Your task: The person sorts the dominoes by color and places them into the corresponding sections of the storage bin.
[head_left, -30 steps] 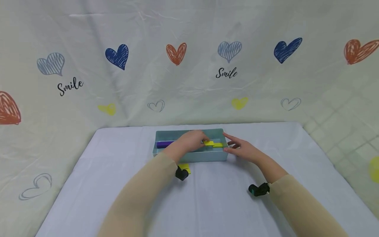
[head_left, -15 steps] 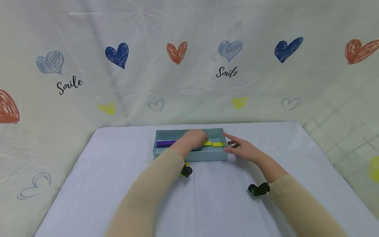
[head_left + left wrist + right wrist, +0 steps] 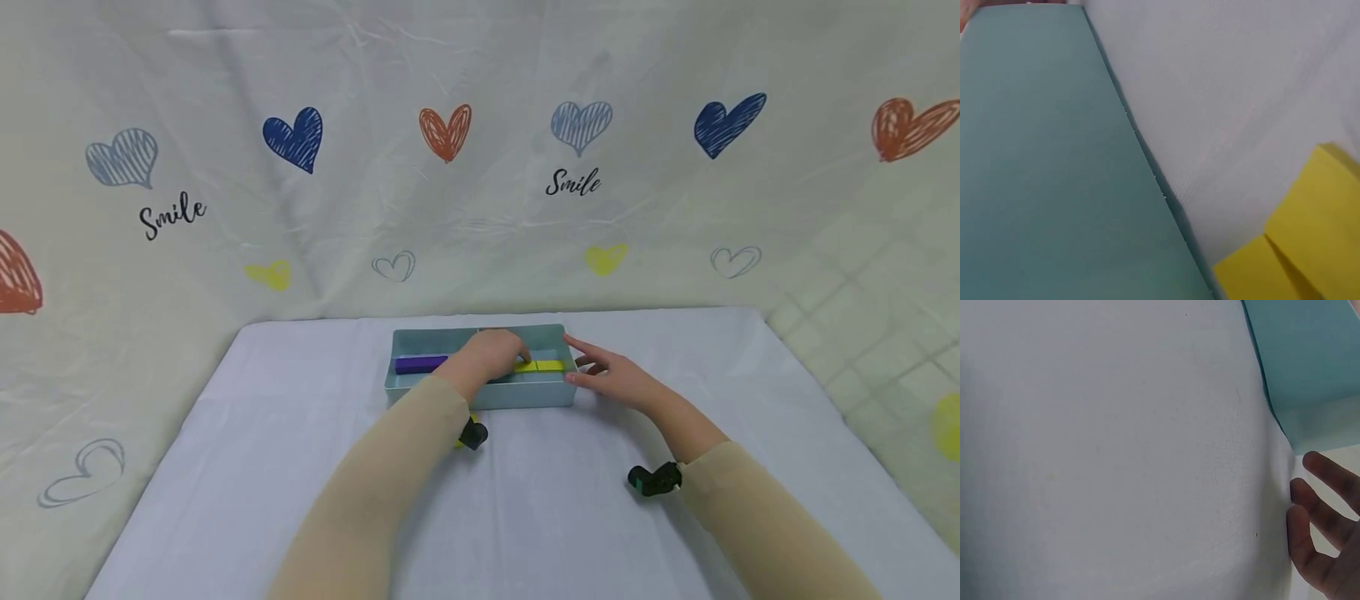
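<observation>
A pale teal rectangular box (image 3: pixel 480 398) stands near the back of the table. Inside it, my left hand (image 3: pixel 491 352) has its fingers bent down and pinches a flat yellow block (image 3: pixel 527 367); its thumb is mostly hidden. That block lies end to end with another yellow block (image 3: pixel 551 366) at the right. A long purple bar (image 3: pixel 422 364) lies in the box's left part, its right end hidden by my hand. With fingers spread and fairly straight, my right hand (image 3: pixel 611 375) touches the box's right end, thumb at the front corner, index finger at the back one.
More yellow blocks (image 3: pixel 1319 231) lie on the white cloth (image 3: pixel 555 500) in front of the box, largely covered by the left wrist camera (image 3: pixel 472 433) in the head view. Behind the table hangs a curtain (image 3: pixel 495 208) printed with hearts.
My left hand has shifted slightly, and the yellow block in its fingers has gone from overlapping the right one to lying in line against it. My right hand has stayed put.
</observation>
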`<state>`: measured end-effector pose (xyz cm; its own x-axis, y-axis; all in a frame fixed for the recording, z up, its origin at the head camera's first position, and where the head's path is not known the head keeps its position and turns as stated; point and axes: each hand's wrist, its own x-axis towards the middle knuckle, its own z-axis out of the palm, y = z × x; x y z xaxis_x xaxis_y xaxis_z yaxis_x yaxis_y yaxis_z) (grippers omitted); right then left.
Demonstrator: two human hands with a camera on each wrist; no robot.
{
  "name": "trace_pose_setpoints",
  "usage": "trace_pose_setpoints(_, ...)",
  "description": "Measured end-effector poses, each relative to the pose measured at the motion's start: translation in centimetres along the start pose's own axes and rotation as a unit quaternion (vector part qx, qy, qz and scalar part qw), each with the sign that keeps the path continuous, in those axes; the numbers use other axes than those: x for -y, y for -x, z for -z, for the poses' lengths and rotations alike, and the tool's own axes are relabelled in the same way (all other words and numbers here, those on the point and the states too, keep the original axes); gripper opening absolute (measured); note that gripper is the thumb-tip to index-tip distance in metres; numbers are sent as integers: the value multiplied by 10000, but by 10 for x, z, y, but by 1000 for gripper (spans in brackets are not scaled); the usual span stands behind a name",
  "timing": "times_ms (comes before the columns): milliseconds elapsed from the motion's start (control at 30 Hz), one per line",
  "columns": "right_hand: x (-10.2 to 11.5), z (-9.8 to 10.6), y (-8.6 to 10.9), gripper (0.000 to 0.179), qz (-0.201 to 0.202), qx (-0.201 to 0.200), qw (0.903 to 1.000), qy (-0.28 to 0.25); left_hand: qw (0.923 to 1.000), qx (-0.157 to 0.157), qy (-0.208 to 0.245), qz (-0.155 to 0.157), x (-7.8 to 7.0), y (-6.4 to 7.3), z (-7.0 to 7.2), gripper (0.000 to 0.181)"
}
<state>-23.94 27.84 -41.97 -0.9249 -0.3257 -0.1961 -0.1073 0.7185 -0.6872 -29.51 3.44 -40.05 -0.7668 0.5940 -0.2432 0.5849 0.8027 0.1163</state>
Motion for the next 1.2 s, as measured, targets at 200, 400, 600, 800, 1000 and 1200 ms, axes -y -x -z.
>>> trace_pose_setpoints(200, 0, 0, 1, 78, 7, -18, 10000, -19, 10000, 19, -29, -50, -1, 1, 1, 40)
trace_pose_setpoints(400, -1, -1, 0, 79, 55, -35, 10000, -37, 10000, -47, -82, 5, -1, 2, -1, 39)
trace_pose_setpoints(600, -2, -1, 0, 79, 83, -44, 9999, -60, 9998, -130, -157, 26, -2, 3, -1, 39)
trace_pose_setpoints(800, -2, -1, 0, 79, 71, -23, 10000, -62, 9998, -134, -157, 32, -2, 3, -1, 42)
trace_pose_setpoints(1000, -1, -1, 0, 80, 83, -29, 9999, -75, 9998, -80, -161, 21, -2, 0, -2, 42)
trace_pose_setpoints(1200, -3, -1, -1, 80, 58, -54, 9999, -75, 9999, -31, 116, -29, 1, 0, -1, 40)
